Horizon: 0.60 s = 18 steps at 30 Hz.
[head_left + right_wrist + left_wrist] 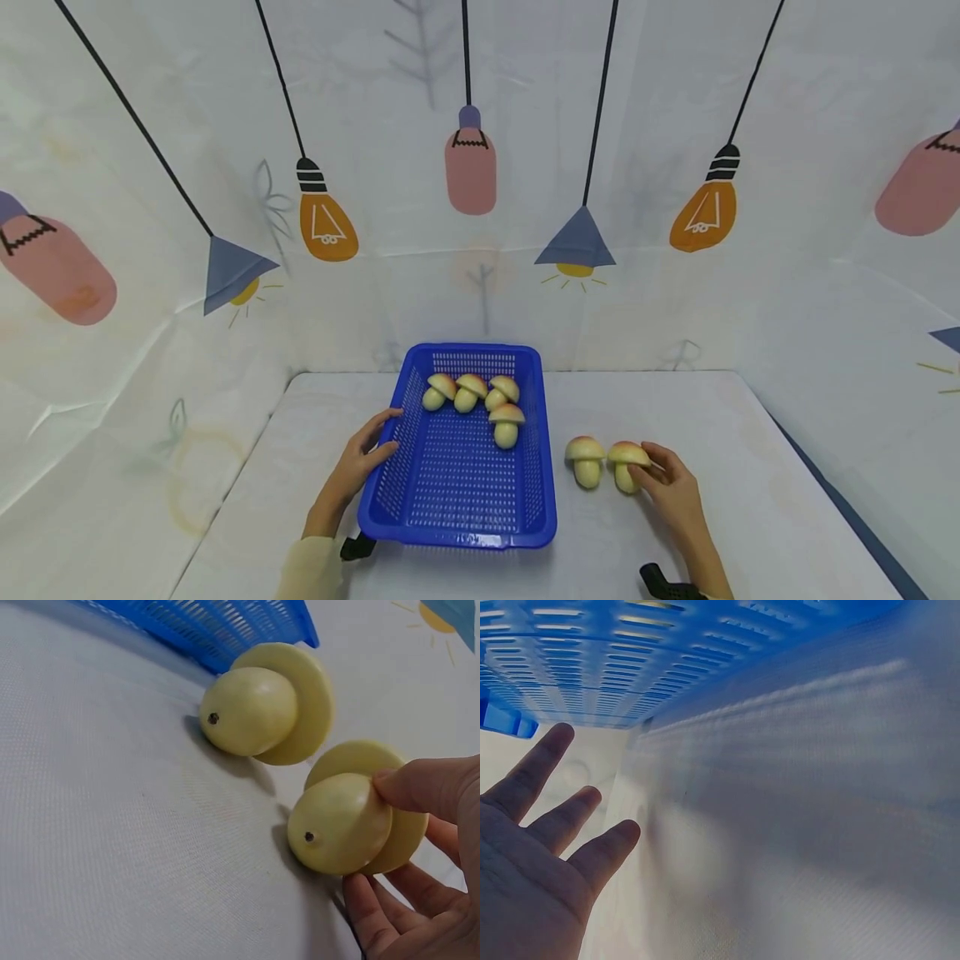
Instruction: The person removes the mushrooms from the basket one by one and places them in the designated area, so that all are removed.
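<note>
A blue plastic basket (457,537) with slotted walls holds several toy mushrooms, one (507,425) lying lower than the rest. My left hand (358,460) rests against the basket's left side, its fingertips at the rim; the left wrist view shows fairly straight fingers (559,817) beside the slotted wall. To the right of the basket, my right hand (672,492) pinches a toy mushroom (625,477) between thumb and fingers, with the round stem end facing the right wrist camera. Another mushroom (587,462) lies on the table between that one and the basket.
The white table (750,467) reaches back to a pale cloth backdrop (405,275) printed with hanging lamps and bulbs. Black wrist straps (666,583) show near the front edge of the head view.
</note>
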{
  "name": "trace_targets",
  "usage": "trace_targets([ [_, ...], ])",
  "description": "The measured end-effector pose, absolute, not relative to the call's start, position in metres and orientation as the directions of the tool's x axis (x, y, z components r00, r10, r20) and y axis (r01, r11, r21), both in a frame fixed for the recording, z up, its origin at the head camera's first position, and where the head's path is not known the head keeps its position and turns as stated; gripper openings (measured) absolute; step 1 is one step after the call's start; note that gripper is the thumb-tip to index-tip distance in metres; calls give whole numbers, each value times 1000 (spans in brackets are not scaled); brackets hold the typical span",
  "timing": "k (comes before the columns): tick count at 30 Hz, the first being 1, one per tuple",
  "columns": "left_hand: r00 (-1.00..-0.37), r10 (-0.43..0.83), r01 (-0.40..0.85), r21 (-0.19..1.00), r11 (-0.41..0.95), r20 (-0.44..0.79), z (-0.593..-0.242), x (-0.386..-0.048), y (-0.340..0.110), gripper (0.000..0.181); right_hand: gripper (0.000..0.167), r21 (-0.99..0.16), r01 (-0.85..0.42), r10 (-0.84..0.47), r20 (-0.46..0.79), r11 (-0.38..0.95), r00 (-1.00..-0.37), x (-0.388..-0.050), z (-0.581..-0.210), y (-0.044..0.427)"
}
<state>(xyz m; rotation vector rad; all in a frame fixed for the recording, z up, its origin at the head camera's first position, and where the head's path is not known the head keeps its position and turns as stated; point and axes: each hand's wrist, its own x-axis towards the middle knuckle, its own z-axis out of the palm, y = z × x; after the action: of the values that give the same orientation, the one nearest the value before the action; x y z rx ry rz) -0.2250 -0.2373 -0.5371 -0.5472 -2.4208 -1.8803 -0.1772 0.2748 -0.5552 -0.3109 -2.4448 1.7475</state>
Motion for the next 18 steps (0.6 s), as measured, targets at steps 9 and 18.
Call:
trace_targets([
  [9, -938, 249, 297, 929, 222, 240, -540, -226, -239, 51, 57, -946, 100, 250, -21, 309, -968, -177, -557, 274],
  [18, -933, 250, 316, 923, 222, 259, -542, -226, -238, 52, 54, -954, 53, 246, 22, 295, -969, -177, -559, 274],
])
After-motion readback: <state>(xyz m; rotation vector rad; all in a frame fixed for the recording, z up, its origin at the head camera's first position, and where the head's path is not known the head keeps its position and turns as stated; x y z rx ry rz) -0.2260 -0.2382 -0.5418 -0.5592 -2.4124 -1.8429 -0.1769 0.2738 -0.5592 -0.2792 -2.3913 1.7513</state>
